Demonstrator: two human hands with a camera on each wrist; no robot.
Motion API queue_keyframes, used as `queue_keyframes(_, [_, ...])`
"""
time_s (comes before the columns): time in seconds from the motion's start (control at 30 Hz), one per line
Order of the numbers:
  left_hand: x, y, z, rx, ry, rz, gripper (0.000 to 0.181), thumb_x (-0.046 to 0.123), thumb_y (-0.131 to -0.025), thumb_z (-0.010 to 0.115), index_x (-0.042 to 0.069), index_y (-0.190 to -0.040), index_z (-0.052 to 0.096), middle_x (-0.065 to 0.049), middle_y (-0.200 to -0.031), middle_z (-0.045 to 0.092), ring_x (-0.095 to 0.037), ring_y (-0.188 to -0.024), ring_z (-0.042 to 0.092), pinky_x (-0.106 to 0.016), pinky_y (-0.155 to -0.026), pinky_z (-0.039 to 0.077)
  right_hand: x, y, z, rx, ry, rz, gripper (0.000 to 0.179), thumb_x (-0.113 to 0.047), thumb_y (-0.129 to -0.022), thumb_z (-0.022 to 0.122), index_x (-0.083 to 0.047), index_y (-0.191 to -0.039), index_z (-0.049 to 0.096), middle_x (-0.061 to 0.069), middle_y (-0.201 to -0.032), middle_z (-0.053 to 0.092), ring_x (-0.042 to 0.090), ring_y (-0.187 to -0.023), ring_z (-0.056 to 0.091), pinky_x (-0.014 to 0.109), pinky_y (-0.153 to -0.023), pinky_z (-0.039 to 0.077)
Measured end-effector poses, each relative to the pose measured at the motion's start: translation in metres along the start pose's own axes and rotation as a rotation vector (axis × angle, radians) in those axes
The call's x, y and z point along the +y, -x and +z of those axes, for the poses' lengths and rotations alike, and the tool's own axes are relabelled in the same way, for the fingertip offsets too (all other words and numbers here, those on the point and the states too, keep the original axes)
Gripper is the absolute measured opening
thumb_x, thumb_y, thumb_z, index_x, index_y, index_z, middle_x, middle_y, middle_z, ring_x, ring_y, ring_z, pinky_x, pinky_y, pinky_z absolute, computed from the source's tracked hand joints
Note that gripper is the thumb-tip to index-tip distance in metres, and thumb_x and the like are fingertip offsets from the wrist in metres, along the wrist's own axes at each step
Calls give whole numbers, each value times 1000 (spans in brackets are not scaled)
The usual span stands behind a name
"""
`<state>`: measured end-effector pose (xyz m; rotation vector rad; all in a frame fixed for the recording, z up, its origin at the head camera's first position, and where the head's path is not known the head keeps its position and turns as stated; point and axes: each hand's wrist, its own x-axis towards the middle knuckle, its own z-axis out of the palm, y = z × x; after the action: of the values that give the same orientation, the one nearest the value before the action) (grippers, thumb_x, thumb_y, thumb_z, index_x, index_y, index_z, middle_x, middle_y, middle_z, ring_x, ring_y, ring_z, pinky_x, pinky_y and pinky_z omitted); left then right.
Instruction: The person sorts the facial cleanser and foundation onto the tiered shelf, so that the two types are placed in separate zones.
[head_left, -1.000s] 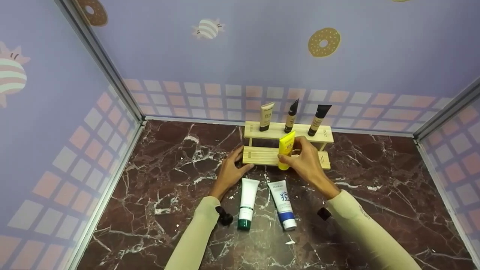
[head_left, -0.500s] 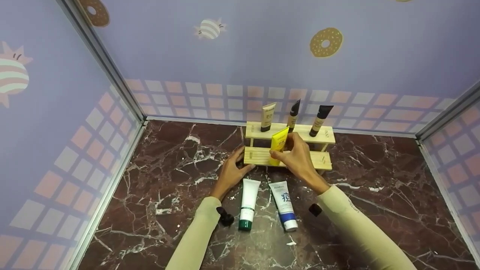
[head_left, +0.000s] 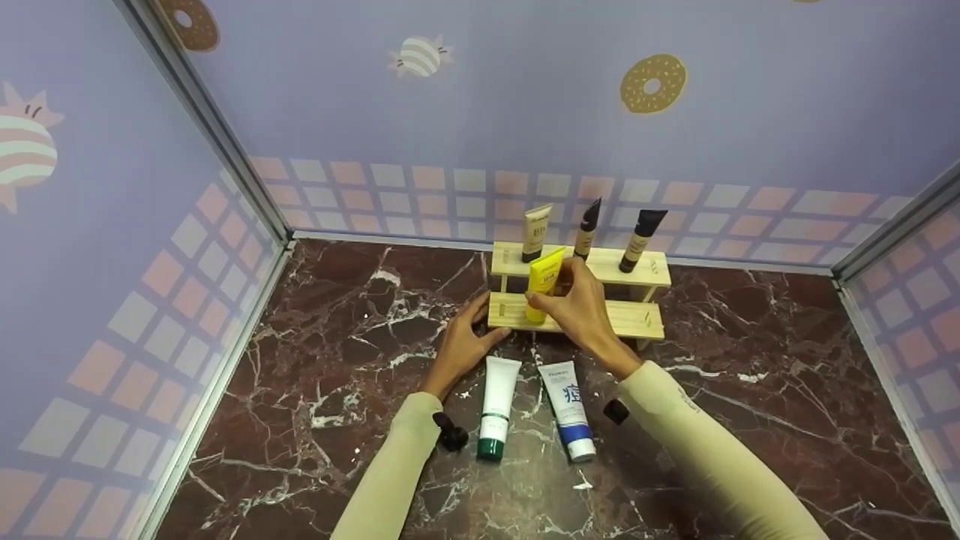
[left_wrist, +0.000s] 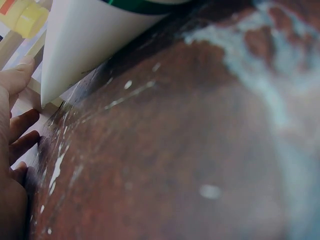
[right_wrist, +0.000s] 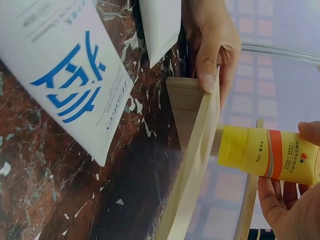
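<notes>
My right hand [head_left: 583, 304] pinches a yellow squeeze tube [head_left: 543, 274] between thumb and fingers, cap downward, toward the left part of the lower shelf. In the right wrist view the tube's yellow cap [right_wrist: 232, 146] is close over that shelf. My left hand [head_left: 459, 346] grips the left end of the two-tier wooden rack [head_left: 630, 319]; its thumb [right_wrist: 206, 70] lies on the shelf's front edge. Along the upper shelf stand a beige tube [head_left: 535, 232], a black-topped tube [head_left: 589, 221] partly hidden by my right hand, and another black-topped tube [head_left: 640, 238].
On the dark marbled table [head_left: 337, 337] before the rack lie a white tube with a green cap [head_left: 498, 405] and a white tube with a blue band [head_left: 568, 409]. A purple patterned wall [head_left: 510, 112] rises close behind the rack; another wall [head_left: 90, 262] bounds the left side.
My right hand has carried the yellow tube leftward and slightly back, from the lower shelf's front middle to its left part. The left hand stays at the rack's left end.
</notes>
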<state>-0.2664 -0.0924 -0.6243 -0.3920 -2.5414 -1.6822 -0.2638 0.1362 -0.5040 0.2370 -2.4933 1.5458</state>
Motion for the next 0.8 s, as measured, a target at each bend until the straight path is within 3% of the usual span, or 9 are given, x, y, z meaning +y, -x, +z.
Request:
queue_keyframes(0.2, [-1, 0, 0, 0, -26, -7, 86, 34, -97, 88, 4, -166, 48, -14, -150, 67, -43, -159, 40, -60, -132, 26, -1, -3, 8, -7, -8, -23, 56, -10, -85, 94, 4, -127, 61, 20, -116, 74, 33, -104, 73, 45, -91, 63])
queue_keyframes(0.57, [-1, -1, 0, -13, -12, -3, 88, 33, -97, 88, 1, -167, 46, -20, -155, 62, -39, -153, 50, -59, -131, 30, -2, -7, 22, 18, -16, -28, 55, -11, -85, 94, 4, -127, 61, 20, -117, 72, 33, -105, 72, 46, -92, 62])
queue_keyframes(0.8, [-2, -1, 0, -10, 7, 9, 87, 29, -97, 89, -1, -166, 45, -23, -164, 52, -35, -145, 61, -53, -129, 36, -1, -6, 27, 34, 0, -26, 55, -11, -86, 94, 5, -127, 61, 20, -118, 71, 33, -104, 72, 45, -90, 62])
